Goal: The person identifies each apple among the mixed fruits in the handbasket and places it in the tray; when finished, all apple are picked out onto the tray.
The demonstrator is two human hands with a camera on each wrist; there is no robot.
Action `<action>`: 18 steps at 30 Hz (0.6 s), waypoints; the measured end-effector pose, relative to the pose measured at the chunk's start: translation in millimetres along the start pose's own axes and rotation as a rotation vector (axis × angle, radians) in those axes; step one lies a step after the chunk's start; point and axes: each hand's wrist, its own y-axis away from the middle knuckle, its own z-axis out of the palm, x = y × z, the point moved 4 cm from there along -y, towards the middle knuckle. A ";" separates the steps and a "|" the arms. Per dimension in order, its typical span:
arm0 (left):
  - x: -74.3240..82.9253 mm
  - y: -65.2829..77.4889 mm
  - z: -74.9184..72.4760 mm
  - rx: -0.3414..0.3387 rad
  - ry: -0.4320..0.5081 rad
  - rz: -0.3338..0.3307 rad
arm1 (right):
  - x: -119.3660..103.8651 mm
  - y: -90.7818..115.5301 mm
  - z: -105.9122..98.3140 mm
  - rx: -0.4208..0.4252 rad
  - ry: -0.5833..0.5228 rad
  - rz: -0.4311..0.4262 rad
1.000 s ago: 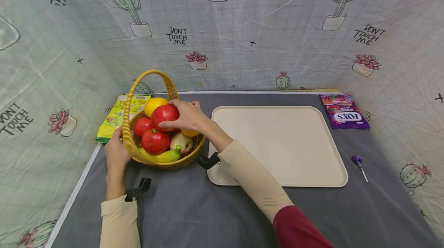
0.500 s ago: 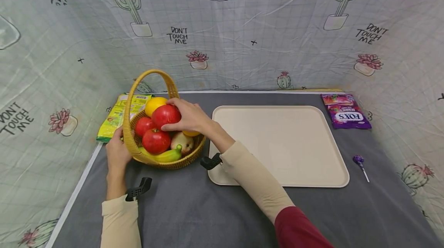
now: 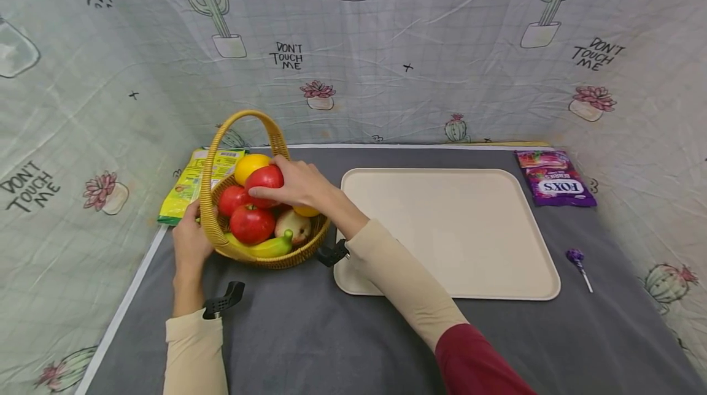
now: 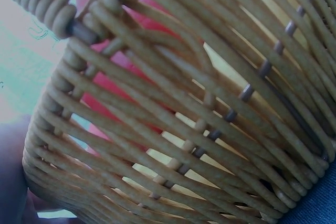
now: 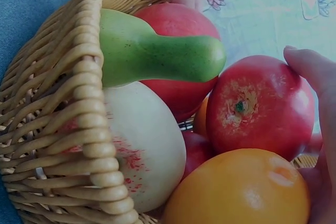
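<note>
A yellow wicker basket [image 3: 289, 260] of fruit stands at the left of the table. My left hand [image 3: 190, 241] grips the basket's left side by the base of its handle, its fingertips partly hidden. My right hand [image 3: 304, 185] holds a red apple [image 3: 264, 184] at the top of the pile, thumb on the near side. Around it in the basket lie another red apple [image 3: 251, 224], a third red one [image 3: 232, 200], a yellow fruit [image 3: 251, 168], a pale peach [image 3: 294, 227], a banana [image 3: 270, 248] with a green end, and an orange fruit [image 5: 241, 190] below the right hand.
A beige tray [image 3: 453, 235] lies right of the basket, partly under the right forearm. A yellow-green packet [image 3: 188, 192] sits behind the basket. At the right are a purple candy bag [image 3: 556, 180] and a purple lollipop [image 3: 576, 259]. Patterned cloth walls [image 3: 381, 100] surround the table.
My right hand has turned slightly on the red apple, its thumb now higher across the front. The left hand keeps its grip on the basket. The head view has shifted a little.
</note>
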 end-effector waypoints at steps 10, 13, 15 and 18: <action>3.4 0.7 -0.1 0.004 0.002 0.004 | 1.6 -1.8 1.4 -0.021 -0.038 0.003; 2.6 0.7 0.4 0.003 0.007 -0.001 | 1.3 -2.2 1.1 -0.006 -0.039 -0.014; 1.5 0.7 0.7 0.004 0.010 -0.001 | 1.3 -2.1 0.9 0.003 -0.041 -0.028; 0.6 0.8 0.8 0.003 0.014 -0.004 | 1.3 -1.2 0.3 0.012 -0.077 -0.032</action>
